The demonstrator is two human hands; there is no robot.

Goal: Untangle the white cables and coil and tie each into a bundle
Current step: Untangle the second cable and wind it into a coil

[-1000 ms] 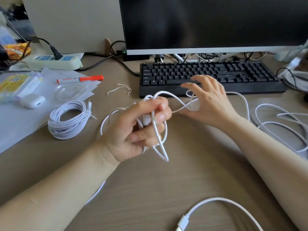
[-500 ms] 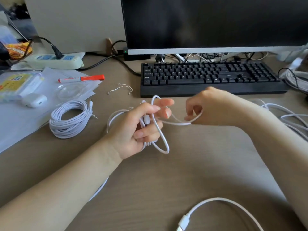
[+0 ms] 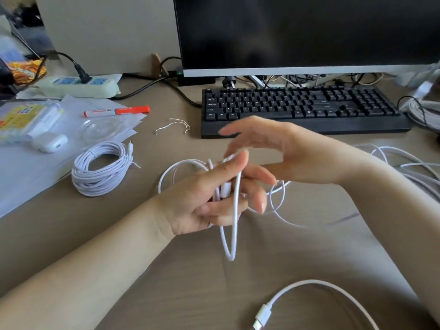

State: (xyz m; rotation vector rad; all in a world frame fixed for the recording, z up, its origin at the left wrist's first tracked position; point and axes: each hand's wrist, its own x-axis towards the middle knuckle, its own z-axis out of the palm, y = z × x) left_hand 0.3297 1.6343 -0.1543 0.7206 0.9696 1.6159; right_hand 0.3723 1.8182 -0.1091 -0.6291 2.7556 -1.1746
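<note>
White cable [image 3: 234,210] loops pinched in left hand [image 3: 209,198], right hand [image 3: 281,156] fingers spread and empty, so likely to spring loose or re-snag on loose strands [image 3: 409,167].

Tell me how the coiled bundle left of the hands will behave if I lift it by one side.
The bundle would probably sag into an oval, since its thin strands look soft. It likely stays together: the loops lie tightly packed, though a tie is hard to make out. It seems light, and its loose plug end may dangle.
</note>
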